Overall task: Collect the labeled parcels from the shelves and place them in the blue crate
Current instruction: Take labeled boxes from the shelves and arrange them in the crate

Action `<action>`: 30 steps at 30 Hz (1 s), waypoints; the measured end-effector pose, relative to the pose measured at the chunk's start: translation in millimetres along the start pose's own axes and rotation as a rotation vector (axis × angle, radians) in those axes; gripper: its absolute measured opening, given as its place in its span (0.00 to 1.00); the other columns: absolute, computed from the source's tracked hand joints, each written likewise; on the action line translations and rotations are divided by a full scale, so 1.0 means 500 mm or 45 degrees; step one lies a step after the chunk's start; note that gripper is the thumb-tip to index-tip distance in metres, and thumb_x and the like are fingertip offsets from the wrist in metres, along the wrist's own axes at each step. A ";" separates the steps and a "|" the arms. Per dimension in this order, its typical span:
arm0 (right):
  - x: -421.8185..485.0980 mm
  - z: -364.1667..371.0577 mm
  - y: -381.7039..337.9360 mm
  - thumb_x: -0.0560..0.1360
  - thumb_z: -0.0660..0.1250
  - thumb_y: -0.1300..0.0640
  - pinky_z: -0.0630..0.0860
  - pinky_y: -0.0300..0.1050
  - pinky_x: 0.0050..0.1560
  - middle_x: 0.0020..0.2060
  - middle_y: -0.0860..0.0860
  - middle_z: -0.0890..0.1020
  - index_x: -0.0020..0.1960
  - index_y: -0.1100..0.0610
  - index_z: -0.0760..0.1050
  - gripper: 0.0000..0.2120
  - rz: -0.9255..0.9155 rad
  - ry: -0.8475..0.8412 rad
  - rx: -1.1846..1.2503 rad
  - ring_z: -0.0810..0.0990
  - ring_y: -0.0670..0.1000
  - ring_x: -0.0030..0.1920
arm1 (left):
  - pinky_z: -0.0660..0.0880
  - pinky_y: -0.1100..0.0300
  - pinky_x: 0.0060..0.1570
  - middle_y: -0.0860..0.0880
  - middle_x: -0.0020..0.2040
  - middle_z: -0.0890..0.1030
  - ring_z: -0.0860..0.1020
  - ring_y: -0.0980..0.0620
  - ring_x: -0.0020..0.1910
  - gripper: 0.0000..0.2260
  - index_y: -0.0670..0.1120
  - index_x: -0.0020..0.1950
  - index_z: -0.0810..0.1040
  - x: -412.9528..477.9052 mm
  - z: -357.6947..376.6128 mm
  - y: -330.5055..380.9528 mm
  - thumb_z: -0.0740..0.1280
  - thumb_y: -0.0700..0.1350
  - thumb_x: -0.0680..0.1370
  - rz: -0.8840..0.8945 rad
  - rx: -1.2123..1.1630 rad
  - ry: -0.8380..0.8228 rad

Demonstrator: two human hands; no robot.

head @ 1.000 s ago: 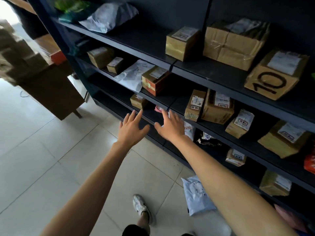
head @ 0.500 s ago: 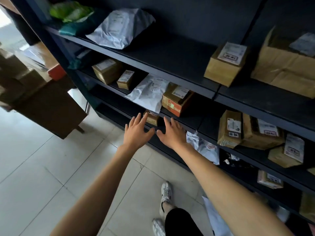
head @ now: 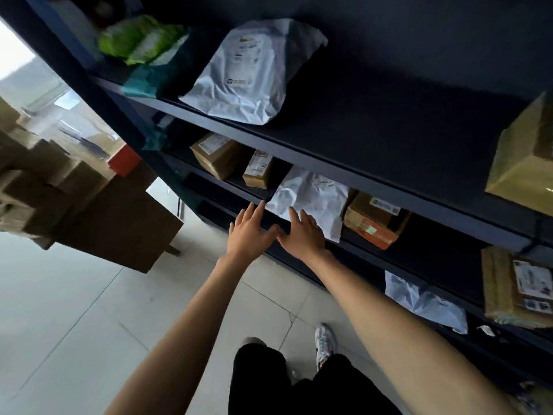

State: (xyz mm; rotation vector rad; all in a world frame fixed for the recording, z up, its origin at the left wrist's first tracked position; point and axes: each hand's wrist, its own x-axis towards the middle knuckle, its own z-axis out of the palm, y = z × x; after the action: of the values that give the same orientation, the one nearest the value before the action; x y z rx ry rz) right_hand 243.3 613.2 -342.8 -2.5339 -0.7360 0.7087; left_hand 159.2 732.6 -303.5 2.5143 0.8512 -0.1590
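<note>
Item: white mailer bag (head: 311, 196), creased, with a printed label on its far part.
Location: middle shelf (head: 434, 253), lying flat, with its near corner drooping past the front edge.
Neighbours: small brown box (head: 258, 169) just to the left; orange-taped box (head: 374, 220) just to the right.
Left hand (head: 250, 232): released, fingers straight and spread, holding nothing; the fingertips are at the shelf's front edge, just left of the bag.
Right hand (head: 302, 235): released, fingers straight, grasping nothing; the fingertips overlap the bag's near edge, but contact cannot be told.
Handling (judged): thin plastic film, soft, probably light and slick. It should sag and fold when lifted and gives no stiff side to push against. Contents unknown.
Where to take hold (judged): pinch the drooping near edge between thumb and fingers, or slide one flat hand beneath while the other steadies the top.
Stage (judged): bag not yet lifted.
Blue crate: not in view.
</note>
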 end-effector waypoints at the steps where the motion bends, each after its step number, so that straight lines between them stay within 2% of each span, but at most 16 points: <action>1: 0.021 -0.005 -0.008 0.78 0.57 0.37 0.60 0.63 0.74 0.79 0.59 0.57 0.80 0.52 0.51 0.37 0.031 0.013 0.019 0.55 0.62 0.78 | 0.52 0.41 0.77 0.50 0.81 0.54 0.51 0.45 0.80 0.34 0.58 0.80 0.53 0.031 -0.010 -0.010 0.61 0.62 0.77 0.014 -0.004 -0.002; 5: 0.095 -0.013 -0.025 0.76 0.58 0.40 0.68 0.60 0.68 0.75 0.56 0.66 0.77 0.48 0.55 0.33 0.161 0.160 0.084 0.64 0.62 0.73 | 0.55 0.42 0.76 0.50 0.81 0.56 0.53 0.45 0.80 0.34 0.55 0.80 0.54 0.155 -0.046 -0.041 0.61 0.62 0.76 0.072 -0.016 -0.041; 10: 0.198 0.008 -0.076 0.77 0.59 0.41 0.77 0.57 0.58 0.73 0.56 0.70 0.76 0.52 0.60 0.31 0.344 0.428 0.137 0.72 0.62 0.68 | 0.53 0.42 0.76 0.51 0.81 0.54 0.50 0.46 0.80 0.35 0.54 0.80 0.52 0.271 -0.082 -0.090 0.61 0.61 0.77 0.343 0.124 -0.219; 14: 0.255 0.080 -0.145 0.77 0.62 0.44 0.75 0.57 0.63 0.74 0.58 0.68 0.77 0.55 0.61 0.32 0.441 0.580 0.246 0.69 0.61 0.71 | 0.50 0.43 0.78 0.51 0.82 0.49 0.46 0.47 0.81 0.36 0.55 0.81 0.48 0.373 -0.076 -0.176 0.61 0.62 0.77 0.508 0.206 -0.269; 18: 0.280 0.164 -0.182 0.78 0.61 0.44 0.73 0.56 0.67 0.77 0.56 0.65 0.78 0.53 0.59 0.32 0.447 0.575 0.304 0.66 0.58 0.75 | 0.49 0.45 0.78 0.48 0.82 0.43 0.42 0.48 0.80 0.40 0.51 0.81 0.44 0.428 -0.052 -0.241 0.61 0.60 0.76 0.486 0.050 -0.193; 22: 0.304 0.206 -0.187 0.78 0.60 0.43 0.72 0.58 0.69 0.77 0.57 0.63 0.79 0.52 0.56 0.33 0.488 0.614 0.286 0.65 0.59 0.75 | 0.51 0.44 0.78 0.51 0.82 0.43 0.42 0.50 0.80 0.40 0.50 0.81 0.44 0.466 -0.043 -0.303 0.56 0.63 0.75 0.430 -0.106 -0.124; 25: 0.331 0.210 -0.180 0.77 0.57 0.42 0.70 0.58 0.70 0.77 0.58 0.63 0.79 0.52 0.55 0.33 0.506 0.655 0.280 0.64 0.59 0.76 | 0.52 0.43 0.78 0.53 0.82 0.44 0.43 0.52 0.80 0.40 0.53 0.81 0.44 0.502 -0.022 -0.332 0.57 0.65 0.75 0.435 -0.183 -0.171; 27: 0.354 0.210 -0.171 0.77 0.55 0.42 0.70 0.59 0.70 0.77 0.59 0.63 0.78 0.53 0.57 0.33 0.490 0.698 0.248 0.64 0.59 0.76 | 0.51 0.43 0.78 0.51 0.82 0.44 0.43 0.51 0.80 0.41 0.52 0.81 0.44 0.531 0.000 -0.335 0.57 0.66 0.75 0.499 -0.191 -0.200; 30: 0.394 0.209 -0.168 0.81 0.58 0.46 0.65 0.57 0.72 0.78 0.59 0.59 0.79 0.53 0.55 0.30 0.443 0.746 0.266 0.61 0.60 0.77 | 0.49 0.47 0.78 0.48 0.82 0.47 0.45 0.50 0.80 0.41 0.51 0.81 0.45 0.567 0.024 -0.338 0.56 0.67 0.74 0.565 -0.217 -0.146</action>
State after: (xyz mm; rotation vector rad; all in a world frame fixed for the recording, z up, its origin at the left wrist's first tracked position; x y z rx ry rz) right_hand 296.6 818.0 -452.9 -2.4971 -0.0221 0.1035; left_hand 285.2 997.8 -454.4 2.4360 0.2374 -0.0772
